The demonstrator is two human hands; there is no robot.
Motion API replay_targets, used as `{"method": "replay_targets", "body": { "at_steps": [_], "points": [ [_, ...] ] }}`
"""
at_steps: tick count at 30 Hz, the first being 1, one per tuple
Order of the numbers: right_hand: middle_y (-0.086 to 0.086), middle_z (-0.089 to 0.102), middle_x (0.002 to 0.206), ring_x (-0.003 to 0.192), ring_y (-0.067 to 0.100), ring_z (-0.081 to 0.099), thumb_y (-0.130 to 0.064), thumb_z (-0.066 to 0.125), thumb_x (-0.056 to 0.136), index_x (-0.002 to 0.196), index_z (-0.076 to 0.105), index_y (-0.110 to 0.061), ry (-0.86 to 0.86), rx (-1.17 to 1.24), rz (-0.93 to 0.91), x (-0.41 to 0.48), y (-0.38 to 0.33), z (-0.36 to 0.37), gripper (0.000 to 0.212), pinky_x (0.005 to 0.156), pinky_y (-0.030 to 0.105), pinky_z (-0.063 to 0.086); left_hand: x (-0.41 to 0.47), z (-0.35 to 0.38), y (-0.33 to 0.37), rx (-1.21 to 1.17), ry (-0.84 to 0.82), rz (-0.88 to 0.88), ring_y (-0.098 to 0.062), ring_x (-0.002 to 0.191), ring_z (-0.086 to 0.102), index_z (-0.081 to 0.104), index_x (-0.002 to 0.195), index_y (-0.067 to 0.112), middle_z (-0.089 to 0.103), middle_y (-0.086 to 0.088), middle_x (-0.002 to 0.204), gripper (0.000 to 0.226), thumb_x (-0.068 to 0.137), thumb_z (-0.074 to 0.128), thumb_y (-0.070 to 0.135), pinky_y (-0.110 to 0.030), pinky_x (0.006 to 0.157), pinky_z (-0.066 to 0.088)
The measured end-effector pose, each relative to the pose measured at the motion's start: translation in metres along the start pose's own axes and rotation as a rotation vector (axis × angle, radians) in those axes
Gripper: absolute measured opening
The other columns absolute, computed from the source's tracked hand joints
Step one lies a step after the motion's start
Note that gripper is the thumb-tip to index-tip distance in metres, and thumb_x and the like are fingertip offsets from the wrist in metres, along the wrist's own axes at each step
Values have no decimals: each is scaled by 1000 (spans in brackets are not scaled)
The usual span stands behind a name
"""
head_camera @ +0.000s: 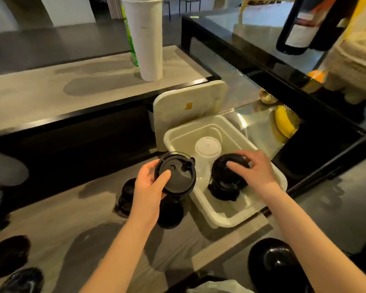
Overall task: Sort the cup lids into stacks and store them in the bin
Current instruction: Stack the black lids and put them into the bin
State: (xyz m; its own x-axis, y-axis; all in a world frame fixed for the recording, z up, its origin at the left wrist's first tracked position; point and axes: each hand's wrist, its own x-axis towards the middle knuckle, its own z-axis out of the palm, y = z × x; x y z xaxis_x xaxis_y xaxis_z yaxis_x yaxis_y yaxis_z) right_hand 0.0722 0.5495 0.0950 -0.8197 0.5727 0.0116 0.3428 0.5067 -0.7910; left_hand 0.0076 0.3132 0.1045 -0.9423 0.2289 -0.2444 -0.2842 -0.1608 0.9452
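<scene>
The left hand (148,187) is gripping a black lid (175,176) by its rim, thumb lying across the top. The right hand (256,172) is reaching into the white bin (220,223), fingers curling over the black lid stack (224,187) standing under it. Just beyond those fingers a pale lid stack (207,148) is sitting in the bin. Beneath the left hand, more black stacks (126,199) are resting on the tabletop (72,240).

Both forearms bare, extended forward. Left hand (150,182) pinches a black lid (179,180), thumb on top, fingers round its rim. Right hand (257,169), palm down, grips a lid stack (224,185) from above.
</scene>
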Motion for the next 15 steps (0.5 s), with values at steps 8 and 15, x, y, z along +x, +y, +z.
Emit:
{"method": "replay_targets", "body": {
  "at_steps": [8,15],
  "points": [
    [-6,59,128,118,17,53,-39,69,82,127,58,-30,-745,-473,-155,39,7,8,47,95,30,43,2,33,-7,-5,113,39,-10,97,65,55,112,23,67,6,103,27,90,56,8,-34,83,51],
    [3,55,131,116,26,53,-27,66,86,133,52,-26,-1154,-845,-358,52,2,47,48,84,31,42,-1,38,-11,-14,201,57,-14,101,64,56,104,29,66,0,111,27,90,56,6,-33,80,51]
  ]
}}
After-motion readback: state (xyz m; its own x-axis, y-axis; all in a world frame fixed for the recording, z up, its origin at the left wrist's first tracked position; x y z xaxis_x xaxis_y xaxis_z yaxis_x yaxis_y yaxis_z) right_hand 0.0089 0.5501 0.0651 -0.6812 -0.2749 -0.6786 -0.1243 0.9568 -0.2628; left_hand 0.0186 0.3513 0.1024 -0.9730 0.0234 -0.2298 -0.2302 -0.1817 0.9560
